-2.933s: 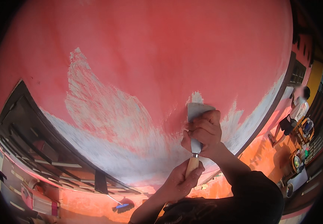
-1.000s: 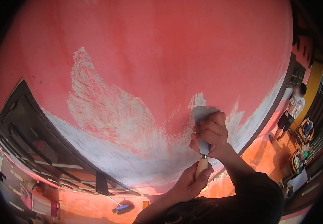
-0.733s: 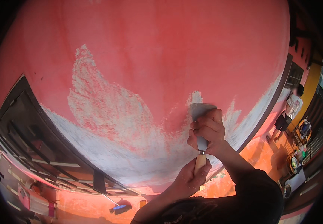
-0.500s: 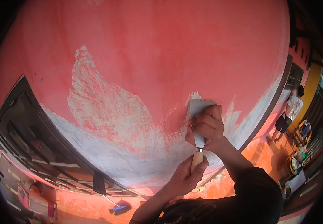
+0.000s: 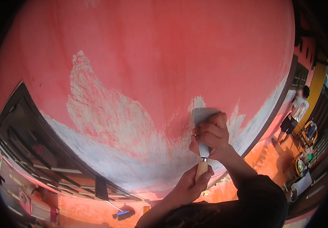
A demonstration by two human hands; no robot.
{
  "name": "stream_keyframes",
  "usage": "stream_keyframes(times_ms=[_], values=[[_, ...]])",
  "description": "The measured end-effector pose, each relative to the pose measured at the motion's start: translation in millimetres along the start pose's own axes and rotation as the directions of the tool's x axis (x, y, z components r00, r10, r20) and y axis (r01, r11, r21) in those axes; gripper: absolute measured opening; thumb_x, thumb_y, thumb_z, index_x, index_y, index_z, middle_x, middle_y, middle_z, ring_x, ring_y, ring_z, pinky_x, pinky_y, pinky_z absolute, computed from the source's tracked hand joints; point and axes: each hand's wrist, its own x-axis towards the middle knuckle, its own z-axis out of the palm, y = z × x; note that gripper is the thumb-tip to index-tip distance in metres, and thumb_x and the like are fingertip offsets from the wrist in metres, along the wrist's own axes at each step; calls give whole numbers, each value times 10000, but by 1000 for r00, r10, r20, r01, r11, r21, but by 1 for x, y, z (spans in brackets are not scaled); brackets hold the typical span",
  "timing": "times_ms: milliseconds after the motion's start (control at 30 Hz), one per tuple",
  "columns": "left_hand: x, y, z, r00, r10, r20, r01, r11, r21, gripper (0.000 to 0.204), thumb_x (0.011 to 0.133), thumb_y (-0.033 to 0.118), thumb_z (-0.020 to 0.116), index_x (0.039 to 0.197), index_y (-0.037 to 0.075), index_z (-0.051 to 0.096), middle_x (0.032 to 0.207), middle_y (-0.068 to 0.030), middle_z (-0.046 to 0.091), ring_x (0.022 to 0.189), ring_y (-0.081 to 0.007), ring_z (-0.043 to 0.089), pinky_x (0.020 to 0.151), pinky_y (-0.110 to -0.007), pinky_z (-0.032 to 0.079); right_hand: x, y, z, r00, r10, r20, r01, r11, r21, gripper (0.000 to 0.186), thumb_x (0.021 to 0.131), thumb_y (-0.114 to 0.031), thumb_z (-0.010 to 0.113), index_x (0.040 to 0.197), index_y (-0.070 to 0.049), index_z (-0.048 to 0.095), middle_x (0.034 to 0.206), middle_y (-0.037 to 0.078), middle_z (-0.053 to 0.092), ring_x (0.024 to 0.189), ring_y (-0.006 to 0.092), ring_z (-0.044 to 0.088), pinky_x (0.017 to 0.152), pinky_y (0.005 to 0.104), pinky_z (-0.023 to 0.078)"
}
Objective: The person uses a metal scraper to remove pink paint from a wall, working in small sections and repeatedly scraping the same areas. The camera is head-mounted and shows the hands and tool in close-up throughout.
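Note:
Both my hands are on a scraper [image 5: 204, 151] with a wide metal blade and a pale wooden handle. My left hand [image 5: 190, 187] is closed round the handle, lower down. Higher up, my right hand [image 5: 214, 136] grips the metal part, its fingers bent over the blade. The blade's broad edge lies against a red-pink wall [image 5: 141, 49], at the foot of a small pale scraped strip [image 5: 197, 102]. Left of the blade spreads a large rough whitish patch [image 5: 107, 110] where the red paint is off. My right fingers partly cover the blade.
A dark door or shutter [image 5: 38, 140] borders the wall at left. A broom with a blue head [image 5: 122, 215] is on the orange floor [image 5: 84, 209]. At far right a person [image 5: 297, 108] stands near a table with several items [image 5: 302, 163].
The scraper has slid a little way down the wall with both hands on it, and more of the pale strip shows above the blade. The view has shifted slightly.

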Motion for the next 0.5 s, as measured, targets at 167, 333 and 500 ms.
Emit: stream_keyframes(times_ms=[167,333,500], values=[[-2,3,3,1000,2,8,-2,1000,6,215,1077,221,470,1156,24,504,691,60,386,595,-31,314,547,-232,286,-1,-3,0,999,35,8,-35,999,19,237,544,-35,759,652,-122,567,758,-5,580,717,217,460,752,356,354],[1,2,1,999,51,-2,-51,996,70,215,1075,216,473,1162,21,504,687,54,395,597,-30,329,551,-229,291,7,1,-1,1000,-3,-27,3,1000,1,223,539,-36,755,655,-124,586,765,-12,580,714,208,465,749,350,357],[-3,1,1,1000,-14,2,14,1000,10,155,1066,189,481,1089,37,501,727,37,422,624,-43,373,571,-230,340,3,-5,-2,999,40,2,-40,999,24,216,537,-36,755,658,-122,599,751,-17,576,709,207,470,747,349,353]])
